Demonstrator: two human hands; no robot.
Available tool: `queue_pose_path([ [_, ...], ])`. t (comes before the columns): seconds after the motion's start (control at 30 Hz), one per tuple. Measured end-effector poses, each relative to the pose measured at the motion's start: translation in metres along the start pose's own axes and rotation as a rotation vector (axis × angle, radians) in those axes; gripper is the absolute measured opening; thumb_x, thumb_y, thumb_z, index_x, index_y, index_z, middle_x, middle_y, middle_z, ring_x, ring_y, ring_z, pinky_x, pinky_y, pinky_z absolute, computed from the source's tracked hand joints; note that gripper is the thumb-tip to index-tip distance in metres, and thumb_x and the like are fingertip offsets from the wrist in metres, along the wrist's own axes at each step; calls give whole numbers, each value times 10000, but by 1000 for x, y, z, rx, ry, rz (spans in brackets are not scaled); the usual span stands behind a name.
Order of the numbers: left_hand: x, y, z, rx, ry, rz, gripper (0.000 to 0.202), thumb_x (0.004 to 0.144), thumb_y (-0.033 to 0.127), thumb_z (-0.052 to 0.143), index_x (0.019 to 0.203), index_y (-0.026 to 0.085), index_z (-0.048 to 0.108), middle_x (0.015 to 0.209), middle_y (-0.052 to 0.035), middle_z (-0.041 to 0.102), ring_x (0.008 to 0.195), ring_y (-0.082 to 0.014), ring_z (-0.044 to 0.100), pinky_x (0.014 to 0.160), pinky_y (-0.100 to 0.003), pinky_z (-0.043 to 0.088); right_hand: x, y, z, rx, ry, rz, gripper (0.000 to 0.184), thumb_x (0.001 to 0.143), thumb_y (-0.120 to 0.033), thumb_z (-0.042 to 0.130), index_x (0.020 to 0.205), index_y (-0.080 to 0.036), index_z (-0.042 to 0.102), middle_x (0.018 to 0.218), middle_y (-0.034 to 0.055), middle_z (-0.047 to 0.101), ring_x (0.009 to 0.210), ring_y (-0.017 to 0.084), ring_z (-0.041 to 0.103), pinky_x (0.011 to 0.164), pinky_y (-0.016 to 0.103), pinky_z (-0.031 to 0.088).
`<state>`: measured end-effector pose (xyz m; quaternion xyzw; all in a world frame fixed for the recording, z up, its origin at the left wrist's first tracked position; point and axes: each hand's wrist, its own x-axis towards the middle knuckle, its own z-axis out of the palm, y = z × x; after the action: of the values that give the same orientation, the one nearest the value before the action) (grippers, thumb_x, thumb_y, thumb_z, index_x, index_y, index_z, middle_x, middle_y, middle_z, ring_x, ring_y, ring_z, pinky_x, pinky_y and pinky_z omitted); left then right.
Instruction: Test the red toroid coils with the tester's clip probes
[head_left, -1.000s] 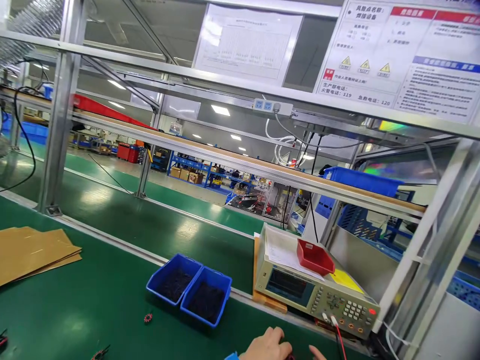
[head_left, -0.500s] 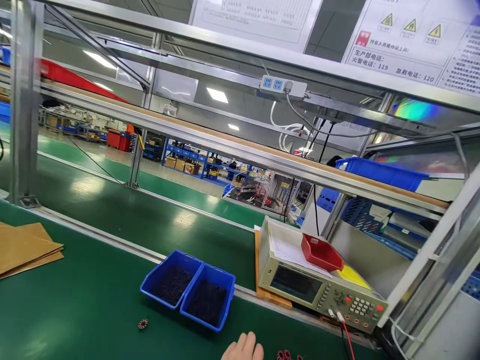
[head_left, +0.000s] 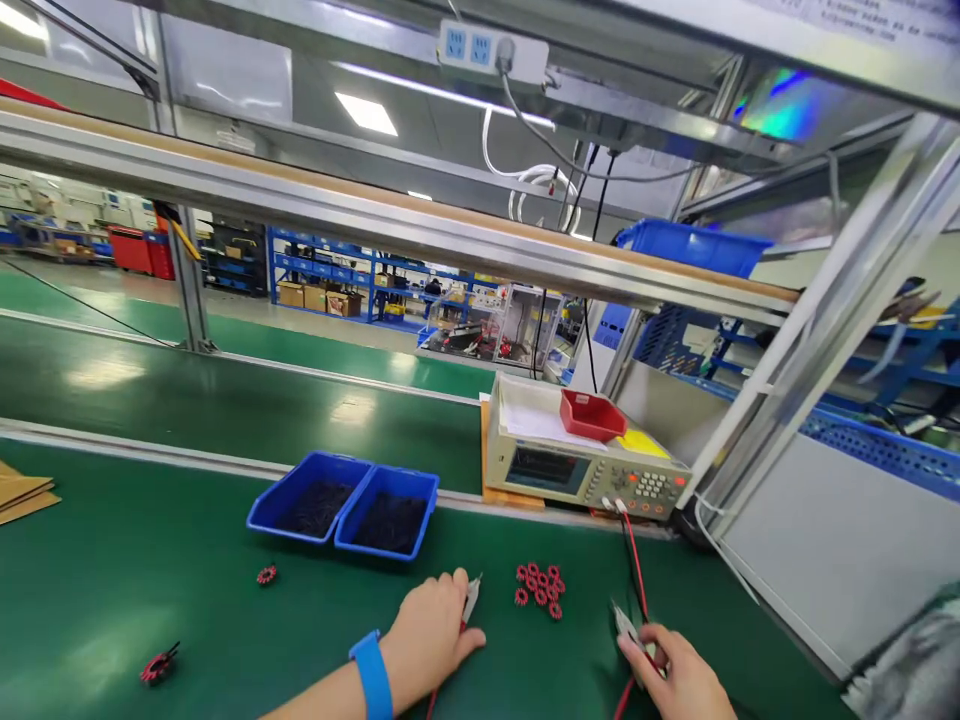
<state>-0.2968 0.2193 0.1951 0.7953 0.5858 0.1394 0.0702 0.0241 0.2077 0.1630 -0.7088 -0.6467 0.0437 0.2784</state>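
Observation:
My left hand (head_left: 427, 625), with a blue band at the wrist, is closed on a metal-tipped test clip (head_left: 471, 598) with red on it. My right hand (head_left: 679, 670) grips another metal-tipped test clip (head_left: 624, 622), its tip pointing up and left. Between the two hands lies a cluster of small red-and-black ring coils (head_left: 540, 588); neither clip touches it. One more ring coil (head_left: 267, 574) rests left of my left hand. Nearer the front left is a larger-looking ring coil (head_left: 157, 667) with dark ends sticking out.
Two blue bins (head_left: 386, 510) holding dark thin pieces stand behind my left hand. A bench meter (head_left: 585, 465), red and black leads (head_left: 636, 560) plugged in, carries a red tray (head_left: 592, 415). Brown cardboard (head_left: 26, 495) lies far left. A metal shelf frame (head_left: 390, 225) spans the bench.
The view has tilted down and shifted. Both hands now show, each with a test clip; earlier only the fingers of one hand showed. The coil cluster has come fully into view.

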Motion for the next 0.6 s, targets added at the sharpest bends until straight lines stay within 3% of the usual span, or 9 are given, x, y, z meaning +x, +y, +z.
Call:
queue_pose_path([
  [0.13,2,-7,-8,-127,0,-34,271,671,324,625,830,115,559,808,-134,613,768,-310,581,663,-378,417,-11,-12,-9,-99,-39,58,273,761,-489,467,686,-231,514,710,17,558,600,186,554,536,281,386],
  [0.23,2,-10,-12,-298,-43,-33,181,625,322,609,664,165,528,656,-41,567,659,-229,559,561,-292,359,-12,-18,-17,-42,-48,112,251,731,-449,503,603,-233,499,656,7,544,594,193,523,517,280,339],
  [0.33,1,-5,-9,-535,-127,-41,163,712,326,470,653,175,477,578,4,518,589,-161,552,517,-246,362,-10,-23,-25,349,13,177,239,659,-456,592,589,-232,544,609,3,539,607,192,506,546,285,358],
  [0.47,4,15,6,-780,-158,-135,253,847,297,168,759,183,376,567,22,478,490,-118,543,464,-232,404,-9,-30,-30,814,10,208,328,631,-482,619,808,-208,578,739,25,603,712,191,553,630,286,448],
  [0.53,11,25,14,-808,-104,-153,276,872,387,196,773,186,358,582,36,451,444,-103,507,424,-227,384,-12,-35,-31,931,-50,207,391,690,-508,536,923,-193,549,761,23,593,672,162,555,593,272,470],
  [0.6,19,33,21,-780,-31,-137,257,807,433,433,796,183,374,657,31,487,445,-88,484,426,-225,379,-15,-39,-31,1109,-135,244,414,729,-516,483,958,-177,540,708,4,554,563,116,504,474,223,430],
])
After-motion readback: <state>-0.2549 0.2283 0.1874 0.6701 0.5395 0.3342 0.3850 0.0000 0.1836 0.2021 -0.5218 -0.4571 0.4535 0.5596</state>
